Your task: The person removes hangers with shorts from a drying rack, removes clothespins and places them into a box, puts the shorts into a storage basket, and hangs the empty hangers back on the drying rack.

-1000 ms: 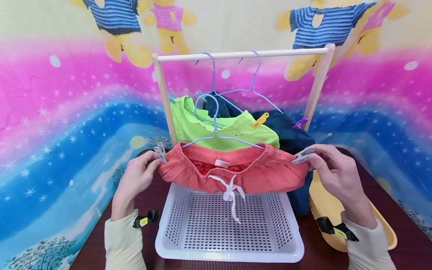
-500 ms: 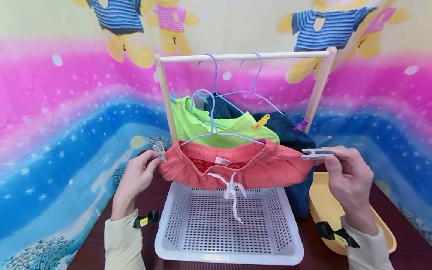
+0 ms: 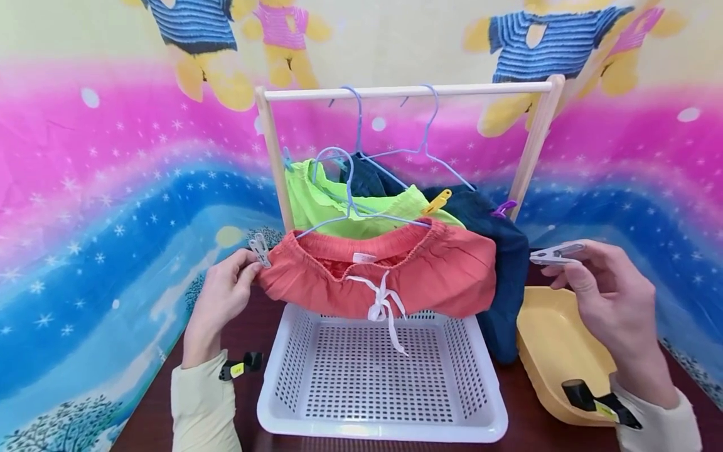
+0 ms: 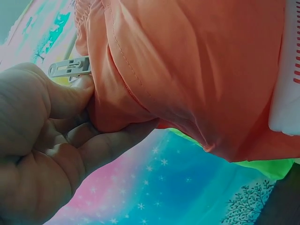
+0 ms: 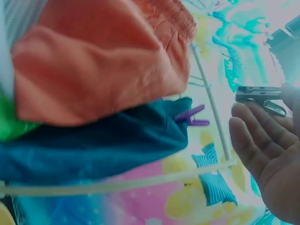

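Red drawstring shorts (image 3: 457,270) hang tilted over a white basket, with a blue hanger (image 3: 349,182) inside their elastic waist. My left hand (image 3: 223,295) pinches the shorts' left side, thumb on the cloth, just below a grey clothespin (image 3: 259,250) clipped to that edge; the left wrist view shows the cloth between thumb and fingers. Off to the right, my right hand (image 3: 615,307) holds another grey clothespin (image 3: 556,253) between thumb and finger, apart from the shorts. In the right wrist view this clothespin (image 5: 260,94) has no cloth in its tips.
The white perforated basket (image 3: 384,429) stands in front, a yellow tub (image 3: 556,358) at right. Behind, a wooden rack (image 3: 395,93) carries lime green (image 3: 361,235) and navy garments (image 3: 505,295), clipped with yellow (image 3: 437,202) and purple clothespins (image 3: 503,209). A printed cloth backs everything.
My right hand has moved right with its clothespin, which has come off the shorts' right edge; that edge has drawn back left. My left hand keeps its hold, shifting slightly left.
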`<action>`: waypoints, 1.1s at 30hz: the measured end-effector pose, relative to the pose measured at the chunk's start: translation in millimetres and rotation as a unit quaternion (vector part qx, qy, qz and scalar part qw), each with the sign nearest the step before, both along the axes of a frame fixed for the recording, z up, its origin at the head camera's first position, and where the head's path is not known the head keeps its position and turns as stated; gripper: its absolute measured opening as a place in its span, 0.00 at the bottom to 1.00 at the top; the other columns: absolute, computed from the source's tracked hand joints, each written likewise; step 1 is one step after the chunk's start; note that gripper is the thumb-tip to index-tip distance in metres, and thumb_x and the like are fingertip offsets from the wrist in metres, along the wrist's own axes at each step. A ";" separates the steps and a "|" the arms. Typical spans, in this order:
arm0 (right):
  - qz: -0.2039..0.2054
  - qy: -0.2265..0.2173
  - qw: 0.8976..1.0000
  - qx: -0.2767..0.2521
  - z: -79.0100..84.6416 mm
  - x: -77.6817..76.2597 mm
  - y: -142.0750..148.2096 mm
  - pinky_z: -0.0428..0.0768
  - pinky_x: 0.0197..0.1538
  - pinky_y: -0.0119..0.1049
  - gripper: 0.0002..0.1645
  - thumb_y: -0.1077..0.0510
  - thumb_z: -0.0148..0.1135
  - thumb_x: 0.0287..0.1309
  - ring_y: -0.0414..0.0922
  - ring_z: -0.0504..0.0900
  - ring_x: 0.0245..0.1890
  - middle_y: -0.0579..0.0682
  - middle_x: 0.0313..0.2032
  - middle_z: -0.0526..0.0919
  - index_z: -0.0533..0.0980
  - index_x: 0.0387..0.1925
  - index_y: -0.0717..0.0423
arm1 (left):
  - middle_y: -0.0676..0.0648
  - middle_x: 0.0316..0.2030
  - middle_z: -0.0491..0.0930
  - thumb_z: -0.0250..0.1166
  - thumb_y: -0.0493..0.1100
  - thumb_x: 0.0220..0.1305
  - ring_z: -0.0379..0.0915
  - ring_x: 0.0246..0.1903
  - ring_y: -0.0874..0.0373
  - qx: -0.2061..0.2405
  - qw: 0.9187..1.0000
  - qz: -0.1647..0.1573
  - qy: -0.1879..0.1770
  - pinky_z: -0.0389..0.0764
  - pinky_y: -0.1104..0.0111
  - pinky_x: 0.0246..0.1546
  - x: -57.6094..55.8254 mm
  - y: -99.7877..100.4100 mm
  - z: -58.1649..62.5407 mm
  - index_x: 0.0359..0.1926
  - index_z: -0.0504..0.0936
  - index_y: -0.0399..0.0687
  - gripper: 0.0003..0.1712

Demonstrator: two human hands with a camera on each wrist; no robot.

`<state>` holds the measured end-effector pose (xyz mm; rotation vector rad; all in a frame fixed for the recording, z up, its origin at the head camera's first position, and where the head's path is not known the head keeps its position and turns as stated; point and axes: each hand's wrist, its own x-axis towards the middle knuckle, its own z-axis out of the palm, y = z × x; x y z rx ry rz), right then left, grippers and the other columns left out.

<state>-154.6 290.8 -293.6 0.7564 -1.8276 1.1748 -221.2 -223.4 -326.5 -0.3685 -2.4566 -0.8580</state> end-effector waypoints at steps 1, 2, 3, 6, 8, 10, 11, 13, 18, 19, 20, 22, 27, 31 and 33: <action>-0.016 -0.005 1.000 0.015 -1.5 -0.6 4.0 0.79 0.40 0.18 0.19 0.78 0.54 0.60 0.32 0.85 0.34 0.46 0.45 0.84 0.68 0.53 0.83 | 0.48 0.23 0.70 0.57 0.36 0.71 0.62 0.19 0.59 0.001 1.000 0.001 0.000 0.66 0.70 0.23 0.0 -0.6 -0.1 0.37 0.77 0.44 0.04; -0.033 -0.011 0.999 0.030 -2.6 -1.2 7.8 0.79 0.39 0.18 0.20 0.78 0.55 0.60 0.31 0.84 0.35 0.44 0.46 0.83 0.68 0.54 0.82 | 0.48 0.22 0.70 0.57 0.36 0.71 0.62 0.19 0.59 0.001 1.000 0.002 -0.001 0.65 0.70 0.22 0.1 -1.1 -0.1 0.37 0.77 0.44 0.04; -0.051 -0.018 0.998 0.045 -3.7 -1.3 11.7 0.78 0.39 0.17 0.21 0.78 0.56 0.59 0.30 0.84 0.35 0.42 0.46 0.83 0.69 0.55 0.81 | 0.47 0.22 0.70 0.57 0.36 0.71 0.61 0.19 0.59 0.002 1.000 0.003 -0.002 0.65 0.69 0.22 0.2 -1.3 -0.1 0.37 0.77 0.44 0.04; -0.075 -0.026 0.994 0.075 -4.9 -3.3 22.1 0.77 0.38 0.16 0.23 0.78 0.58 0.58 0.27 0.84 0.36 0.38 0.47 0.82 0.69 0.56 0.79 | 0.47 0.22 0.69 0.56 0.37 0.72 0.61 0.18 0.59 0.004 1.000 0.003 -0.003 0.65 0.69 0.21 0.4 -1.2 1.7 0.37 0.77 0.44 0.04; -0.088 -0.030 0.991 0.093 -5.1 -4.2 27.4 0.77 0.37 0.15 0.23 0.76 0.59 0.58 0.25 0.83 0.37 0.34 0.46 0.81 0.69 0.56 0.77 | 0.47 0.22 0.69 0.56 0.37 0.72 0.61 0.19 0.58 0.007 1.000 0.005 -0.002 0.65 0.69 0.22 1.0 -1.2 2.2 0.38 0.77 0.44 0.05; -0.096 -0.034 0.989 0.109 -5.6 -5.2 31.7 0.76 0.37 0.14 0.24 0.76 0.61 0.57 0.22 0.82 0.36 0.31 0.45 0.81 0.70 0.56 0.76 | 0.47 0.23 0.69 0.56 0.38 0.72 0.61 0.19 0.59 0.008 1.000 0.007 0.002 0.65 0.69 0.22 1.8 -2.2 2.3 0.38 0.77 0.44 0.05; -0.107 -0.041 0.986 0.120 -5.6 -5.5 33.0 0.76 0.36 0.14 0.25 0.75 0.62 0.56 0.21 0.82 0.36 0.29 0.44 0.81 0.71 0.57 0.73 | 0.47 0.23 0.69 0.56 0.38 0.72 0.61 0.19 0.59 0.009 1.000 0.009 0.004 0.65 0.69 0.22 2.4 -2.9 2.3 0.38 0.77 0.45 0.05; -0.131 -0.062 0.978 0.147 -5.9 -6.0 35.8 0.74 0.35 0.13 0.27 0.74 0.65 0.54 0.18 0.80 0.34 0.24 0.42 0.79 0.73 0.57 0.68 | 0.47 0.23 0.70 0.57 0.38 0.72 0.61 0.20 0.59 0.009 1.000 0.012 0.007 0.65 0.69 0.23 4.0 -4.7 1.8 0.38 0.78 0.45 0.05; -0.169 -0.116 0.960 0.193 -6.3 -8.9 45.7 0.73 0.31 0.13 0.30 0.73 0.69 0.50 0.14 0.76 0.29 0.18 0.36 0.75 0.75 0.56 0.58 | 0.45 0.24 0.72 0.57 0.38 0.71 0.61 0.20 0.60 0.007 1.000 0.014 0.008 0.65 0.69 0.23 5.9 -7.4 2.7 0.37 0.78 0.44 0.05; -0.173 -0.123 0.957 0.199 -6.6 -9.7 48.0 0.72 0.30 0.13 0.30 0.71 0.70 0.50 0.14 0.76 0.29 0.18 0.36 0.75 0.75 0.56 0.58 | 0.45 0.24 0.73 0.57 0.38 0.71 0.61 0.20 0.60 0.007 1.000 0.014 0.008 0.65 0.69 0.23 5.8 -7.4 3.0 0.37 0.78 0.44 0.05; -0.176 -0.131 0.954 0.206 -7.0 -10.7 50.2 0.72 0.30 0.14 0.29 0.70 0.70 0.51 0.14 0.75 0.29 0.18 0.35 0.75 0.74 0.56 0.57 | 0.45 0.24 0.73 0.57 0.38 0.72 0.61 0.20 0.60 0.006 1.000 0.013 0.008 0.65 0.69 0.23 5.7 -7.3 3.4 0.38 0.78 0.44 0.05; -0.184 -0.146 0.947 0.220 -8.1 -13.0 53.5 0.72 0.29 0.14 0.29 0.67 0.70 0.53 0.13 0.74 0.30 0.24 0.35 0.78 0.74 0.58 0.56 | 0.45 0.25 0.73 0.57 0.38 0.72 0.61 0.20 0.60 0.005 1.000 0.011 0.007 0.65 0.70 0.23 5.5 -6.9 4.2 0.38 0.78 0.44 0.05; -0.203 -0.177 0.919 0.287 -11.1 -23.0 61.2 0.74 0.29 0.18 0.28 0.60 0.70 0.57 0.21 0.77 0.29 0.49 0.35 0.85 0.73 0.58 0.55 | 0.46 0.24 0.72 0.57 0.38 0.71 0.61 0.19 0.60 0.005 1.000 0.007 0.003 0.65 0.70 0.22 6.0 -7.1 4.8 0.38 0.78 0.43 0.05; -0.195 -0.217 0.888 0.354 -12.7 -34.6 71.8 0.77 0.29 0.26 0.23 0.54 0.67 0.61 0.36 0.83 0.29 0.50 0.35 0.86 0.73 0.55 0.53 | 0.45 0.24 0.72 0.57 0.37 0.71 0.61 0.19 0.61 0.006 1.000 0.006 0.004 0.64 0.70 0.21 6.8 -8.3 3.6 0.38 0.78 0.43 0.05; -0.181 -0.238 0.878 0.374 -15.5 -41.1 78.3 0.78 0.29 0.30 0.19 0.53 0.65 0.63 0.38 0.84 0.29 0.48 0.35 0.86 0.73 0.53 0.52 | 0.45 0.23 0.73 0.57 0.37 0.71 0.60 0.18 0.62 0.006 1.000 0.003 0.006 0.64 0.70 0.21 6.7 -8.5 2.6 0.37 0.78 0.43 0.05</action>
